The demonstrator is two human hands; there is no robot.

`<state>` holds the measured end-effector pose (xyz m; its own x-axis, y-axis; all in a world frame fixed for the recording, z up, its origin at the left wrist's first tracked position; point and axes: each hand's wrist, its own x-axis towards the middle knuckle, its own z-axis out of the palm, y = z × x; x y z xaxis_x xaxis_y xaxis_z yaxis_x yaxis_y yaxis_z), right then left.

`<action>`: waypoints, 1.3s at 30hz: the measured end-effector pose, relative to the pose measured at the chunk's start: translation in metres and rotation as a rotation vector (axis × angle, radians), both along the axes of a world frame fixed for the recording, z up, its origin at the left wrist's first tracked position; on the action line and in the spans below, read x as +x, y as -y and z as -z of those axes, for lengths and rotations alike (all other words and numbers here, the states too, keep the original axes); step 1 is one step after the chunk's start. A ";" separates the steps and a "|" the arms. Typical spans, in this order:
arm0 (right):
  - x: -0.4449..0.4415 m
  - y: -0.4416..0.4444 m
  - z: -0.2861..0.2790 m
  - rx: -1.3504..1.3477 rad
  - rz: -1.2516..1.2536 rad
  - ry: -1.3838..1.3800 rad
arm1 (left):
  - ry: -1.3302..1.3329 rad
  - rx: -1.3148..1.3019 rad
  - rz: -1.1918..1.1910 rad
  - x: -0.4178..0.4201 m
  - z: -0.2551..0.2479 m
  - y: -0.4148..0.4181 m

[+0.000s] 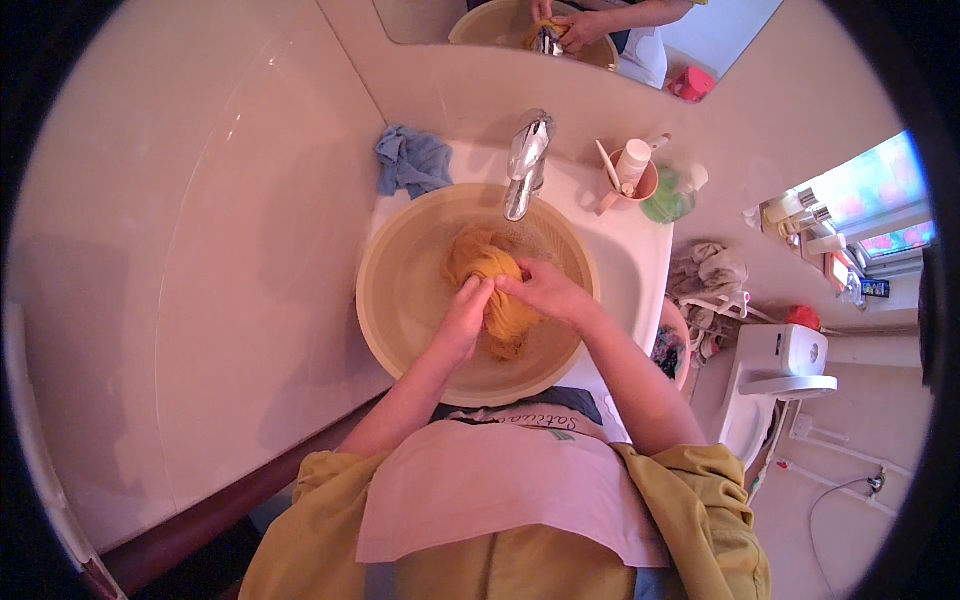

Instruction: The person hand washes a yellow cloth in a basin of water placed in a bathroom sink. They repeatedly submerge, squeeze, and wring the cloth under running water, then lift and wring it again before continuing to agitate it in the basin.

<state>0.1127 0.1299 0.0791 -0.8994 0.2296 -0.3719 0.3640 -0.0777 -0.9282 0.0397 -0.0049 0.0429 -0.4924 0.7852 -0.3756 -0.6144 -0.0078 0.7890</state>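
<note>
A bunched yellow cloth (487,255) is gripped between my two hands over a wide beige plastic basin (379,330) that holds water. My left hand (466,311) pinches it from the left, its fingertips partly hidden in the folds. From the right, my right hand (551,292) holds the same cloth, with the thumb laid across it near the left thumb. The lower end of the cloth hangs toward the water. Just beyond the cloth, a chrome faucet (529,161) reaches over the basin's far rim.
The basin rests on a white washbasin (637,255). A blue cloth (412,161) lies at its back left corner. At the back right stand a pink cup (641,184) with toiletries and a green pump bottle (667,199). A mirror (720,37) hangs above; a toilet (750,427) is at right.
</note>
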 end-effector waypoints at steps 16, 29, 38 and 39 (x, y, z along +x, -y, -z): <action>0.005 0.086 -0.034 0.773 0.006 -0.408 | 0.703 0.292 0.075 -0.025 0.035 0.018; 0.002 0.089 -0.037 0.957 -0.139 -0.434 | 0.639 0.268 0.095 -0.029 0.026 0.009; 0.000 0.010 0.013 0.760 0.429 -0.158 | 0.517 0.116 -0.103 -0.014 -0.035 -0.001; 0.004 0.016 0.002 0.809 0.339 -0.240 | 0.531 0.145 -0.089 -0.015 -0.034 -0.003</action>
